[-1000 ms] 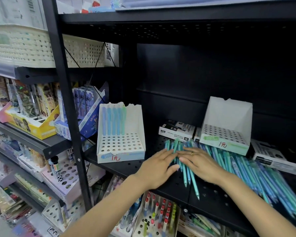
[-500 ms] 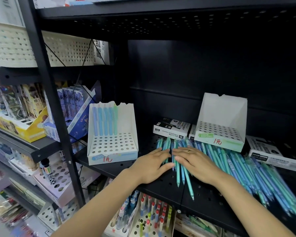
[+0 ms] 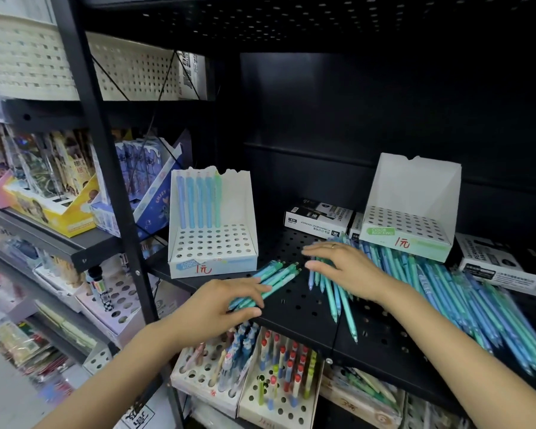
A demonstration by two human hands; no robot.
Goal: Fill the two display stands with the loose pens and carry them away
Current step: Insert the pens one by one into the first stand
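Observation:
Two white display stands with hole grids sit on the black perforated shelf (image 3: 294, 308). The left stand (image 3: 212, 246) holds several blue and teal pens in its back row. The right stand (image 3: 407, 224) has no pens in it. A long pile of loose blue and teal pens (image 3: 440, 289) lies across the shelf in front of the right stand. My left hand (image 3: 220, 308) grips a small bundle of teal pens (image 3: 279, 274) near the shelf's front edge. My right hand (image 3: 344, 267) rests flat, fingers straight, on the left end of the pile.
Black-and-white marker boxes (image 3: 317, 216) lie between the stands, and another box (image 3: 502, 264) at the right. A black upright post (image 3: 106, 168) stands left of the shelf. Stands of other pens (image 3: 279, 376) fill the shelf below. Neighbouring shelves at left hold stationery boxes.
My left hand has pulled a bundle of pens out of the pile, leftward and toward the front edge. My right hand stays on the pile. The camera has shifted slightly.

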